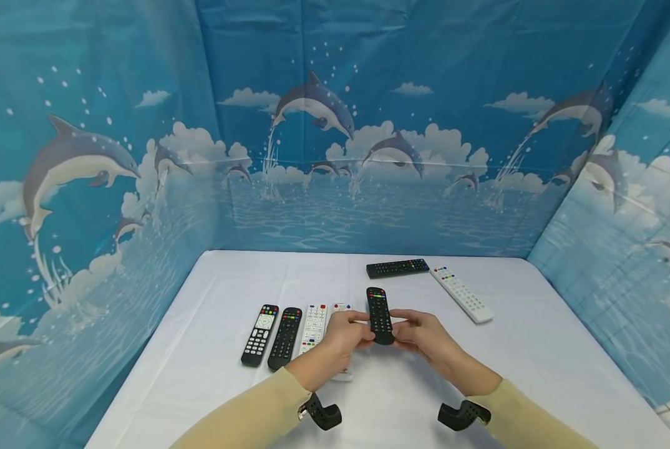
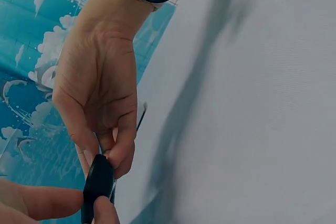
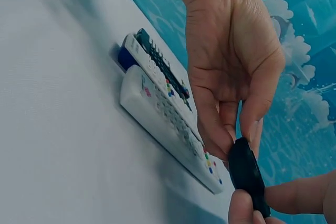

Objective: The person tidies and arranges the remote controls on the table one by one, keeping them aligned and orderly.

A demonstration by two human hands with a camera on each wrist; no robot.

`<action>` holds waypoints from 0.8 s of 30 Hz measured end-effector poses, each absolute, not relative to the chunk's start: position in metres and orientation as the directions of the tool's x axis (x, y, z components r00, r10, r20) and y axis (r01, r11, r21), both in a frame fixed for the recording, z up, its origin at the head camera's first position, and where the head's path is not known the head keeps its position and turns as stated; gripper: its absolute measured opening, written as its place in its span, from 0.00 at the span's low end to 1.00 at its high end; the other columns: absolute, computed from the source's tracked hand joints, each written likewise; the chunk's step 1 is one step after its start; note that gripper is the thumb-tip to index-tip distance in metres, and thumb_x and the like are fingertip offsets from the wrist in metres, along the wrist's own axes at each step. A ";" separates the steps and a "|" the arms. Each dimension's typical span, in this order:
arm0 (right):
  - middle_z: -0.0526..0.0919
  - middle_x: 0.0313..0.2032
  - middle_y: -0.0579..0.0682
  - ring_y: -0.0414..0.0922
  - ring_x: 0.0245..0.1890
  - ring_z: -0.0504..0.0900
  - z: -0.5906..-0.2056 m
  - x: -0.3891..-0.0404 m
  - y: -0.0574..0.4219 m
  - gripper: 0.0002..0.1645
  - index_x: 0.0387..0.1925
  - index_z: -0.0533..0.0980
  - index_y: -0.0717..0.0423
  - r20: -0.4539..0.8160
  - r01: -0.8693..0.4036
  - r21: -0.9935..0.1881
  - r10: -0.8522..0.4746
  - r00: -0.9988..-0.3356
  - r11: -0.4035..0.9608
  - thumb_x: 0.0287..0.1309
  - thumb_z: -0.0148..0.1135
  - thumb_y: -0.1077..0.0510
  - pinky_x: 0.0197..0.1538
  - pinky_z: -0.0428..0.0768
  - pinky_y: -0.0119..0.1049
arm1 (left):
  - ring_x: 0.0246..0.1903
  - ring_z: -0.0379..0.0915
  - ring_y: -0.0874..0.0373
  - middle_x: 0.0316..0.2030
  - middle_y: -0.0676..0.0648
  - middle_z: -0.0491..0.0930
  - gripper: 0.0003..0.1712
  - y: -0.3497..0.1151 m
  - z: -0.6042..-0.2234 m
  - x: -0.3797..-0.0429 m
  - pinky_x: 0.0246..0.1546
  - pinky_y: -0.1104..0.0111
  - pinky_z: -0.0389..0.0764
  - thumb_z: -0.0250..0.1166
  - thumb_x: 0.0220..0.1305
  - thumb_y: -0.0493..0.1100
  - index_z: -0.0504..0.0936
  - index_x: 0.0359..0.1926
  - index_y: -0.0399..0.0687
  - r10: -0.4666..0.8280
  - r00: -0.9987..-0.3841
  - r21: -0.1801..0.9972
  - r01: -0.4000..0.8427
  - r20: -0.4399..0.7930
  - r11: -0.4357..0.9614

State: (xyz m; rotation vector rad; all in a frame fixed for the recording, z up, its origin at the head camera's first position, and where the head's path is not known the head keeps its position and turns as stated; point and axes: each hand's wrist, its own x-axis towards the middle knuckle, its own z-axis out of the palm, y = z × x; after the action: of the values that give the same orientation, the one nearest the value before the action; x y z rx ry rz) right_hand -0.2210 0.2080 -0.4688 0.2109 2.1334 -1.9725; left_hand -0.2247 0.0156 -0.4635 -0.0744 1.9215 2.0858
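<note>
A black remote control [image 1: 378, 317] is held upright-looking between both hands, its button side towards the head camera. My left hand [image 1: 344, 335] pinches its left side near the lower end. From the other side, my right hand [image 1: 423, 338] grips the right edge with thumb and fingers. In the left wrist view the remote shows edge-on, with the right hand [image 2: 100, 87] behind it. The right wrist view shows the left hand [image 3: 228, 61] beyond the remote's dark end. Just left of my left hand lie two white remotes [image 1: 314, 324], one partly hidden by that hand.
Two black remotes, one with white keys [image 1: 259, 335] and one all dark [image 1: 285, 338], complete the row on the left. Farther back lie another black remote [image 1: 397, 268] and a white remote [image 1: 461, 295]. A white-covered table [image 1: 537, 374] stands against dolphin-print curtains [image 1: 368, 206].
</note>
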 end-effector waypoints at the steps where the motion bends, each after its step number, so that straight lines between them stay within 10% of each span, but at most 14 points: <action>1: 0.82 0.44 0.61 0.50 0.41 0.85 -0.470 -0.220 0.206 0.32 0.66 0.71 0.64 -0.272 0.267 -0.960 -0.047 -0.961 0.078 0.58 0.61 0.72 0.46 0.86 0.40 | 0.34 0.85 0.53 0.37 0.39 0.82 0.25 0.014 -0.464 -0.223 0.38 0.64 0.87 0.65 0.52 0.22 0.81 0.54 0.30 0.183 -0.953 0.966 -0.254 -0.242 -0.043; 24: 0.81 0.48 0.64 0.51 0.42 0.86 -0.485 -0.206 0.196 0.37 0.69 0.64 0.70 -0.330 0.342 -0.939 -0.192 -0.924 -0.034 0.58 0.62 0.69 0.48 0.86 0.39 | 0.35 0.85 0.50 0.39 0.37 0.83 0.18 -0.013 -0.462 -0.212 0.41 0.62 0.87 0.65 0.56 0.25 0.81 0.49 0.26 0.229 -0.904 0.932 -0.358 -0.361 0.056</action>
State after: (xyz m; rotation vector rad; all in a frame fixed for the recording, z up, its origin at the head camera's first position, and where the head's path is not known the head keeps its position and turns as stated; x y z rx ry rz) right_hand -0.2059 0.1955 -0.4849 0.1579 1.8857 -2.0181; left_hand -0.2125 -0.0131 -0.4616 -0.1291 1.9266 1.9024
